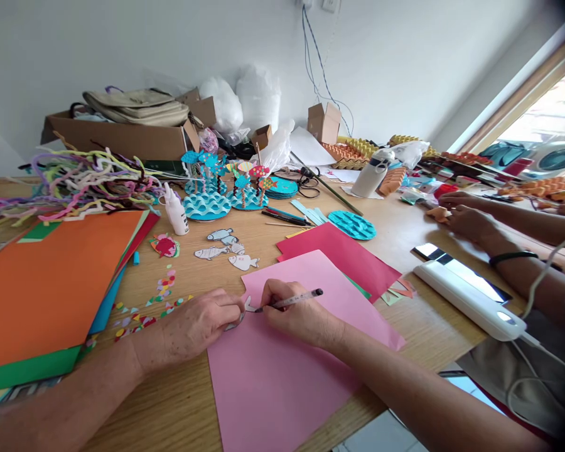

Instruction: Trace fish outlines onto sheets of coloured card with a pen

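Note:
A sheet of pink paper lies at an angle in front of me. My left hand rests at its left edge, fingers together and pressing a small paper fish cutout flat. Most of that cutout is hidden under the fingertips; a pale tail-like end shows. In my right hand is a pen, its tip at the cutout's edge on the pink sheet. Several more fish cutouts lie just beyond, beside a red decorated fish.
Orange paper tops a stack at left, near scattered confetti and a glue bottle. Blue wave models stand behind. Red paper lies under the pink. At right are a white device and a co-worker's hands.

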The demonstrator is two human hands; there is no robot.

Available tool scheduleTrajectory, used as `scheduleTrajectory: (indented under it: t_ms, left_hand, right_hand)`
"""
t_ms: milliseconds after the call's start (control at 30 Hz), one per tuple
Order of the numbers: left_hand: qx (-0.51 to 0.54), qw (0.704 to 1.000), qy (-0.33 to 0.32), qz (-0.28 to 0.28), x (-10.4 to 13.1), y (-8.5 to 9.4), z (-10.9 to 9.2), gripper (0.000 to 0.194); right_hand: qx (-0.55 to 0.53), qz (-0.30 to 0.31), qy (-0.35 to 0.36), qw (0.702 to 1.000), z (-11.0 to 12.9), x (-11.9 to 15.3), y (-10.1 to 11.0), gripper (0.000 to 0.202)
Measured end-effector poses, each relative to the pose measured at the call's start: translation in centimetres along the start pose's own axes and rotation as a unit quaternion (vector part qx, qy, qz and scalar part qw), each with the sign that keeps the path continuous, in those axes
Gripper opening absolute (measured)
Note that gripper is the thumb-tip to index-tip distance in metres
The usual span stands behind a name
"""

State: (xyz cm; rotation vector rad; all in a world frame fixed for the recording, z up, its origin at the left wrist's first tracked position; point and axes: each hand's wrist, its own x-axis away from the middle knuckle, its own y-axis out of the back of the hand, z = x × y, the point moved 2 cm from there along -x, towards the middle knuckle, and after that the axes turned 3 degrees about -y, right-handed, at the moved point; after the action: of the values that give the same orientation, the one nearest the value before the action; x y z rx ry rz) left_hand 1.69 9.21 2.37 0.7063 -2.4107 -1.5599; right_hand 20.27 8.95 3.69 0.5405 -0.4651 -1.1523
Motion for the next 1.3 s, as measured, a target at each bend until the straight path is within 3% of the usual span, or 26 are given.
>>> scheduleTrajectory:
  t_ms: [133,600,933,1300]
  left_hand:
    - [-0.007,1.000,0.004,-0.004,-0.1,-0.1,0.0,0.025]
    - [-0.045,0.999,0.004,0.021,-0.6,-0.3,0.1,0.061]
    - [-0.052,0.996,0.016,0.064,-0.9,-0.1,0.0,0.068]
    - [-0.046,0.997,0.016,0.067,-0.9,-0.3,0.1,0.065]
  right_hand:
    - [0.002,-0.002,-0.004,1.000,-0.1,0.1,0.3,0.019]
    - [0.003,-0.007,-0.010,1.000,-0.4,0.2,0.3,0.016]
    - [0.000,-0.006,-0.013,1.000,-0.5,0.3,0.4,0.016]
    - [-0.031,-0.010,0.014,0.999,-1.2,0.4,0.3,0.015]
